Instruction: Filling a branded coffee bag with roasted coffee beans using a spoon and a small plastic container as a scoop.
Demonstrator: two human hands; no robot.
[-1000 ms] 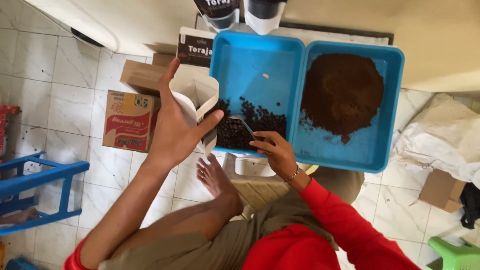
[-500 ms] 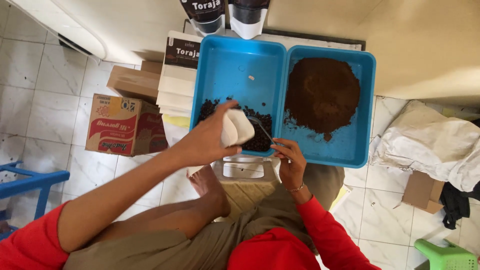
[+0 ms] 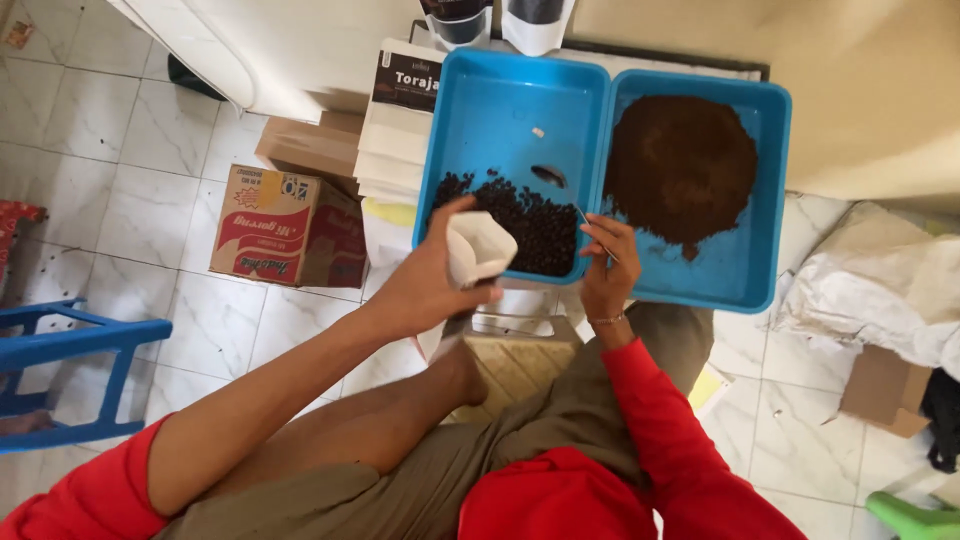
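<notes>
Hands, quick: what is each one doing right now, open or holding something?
Left hand: closed around a white paper bag, held open above the coffee beans.
Right hand: fingers pinched on a thin scoop handle at the blue tray.

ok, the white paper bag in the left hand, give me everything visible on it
The small white paper bag looks like thin, plain paper, its mouth held open and tilted toward the dark coffee beans in the left blue plastic tray. The left hand wraps its lower part, thumb near the rim. It hangs over the tray's near edge. Whether anything is inside cannot be seen.
</notes>
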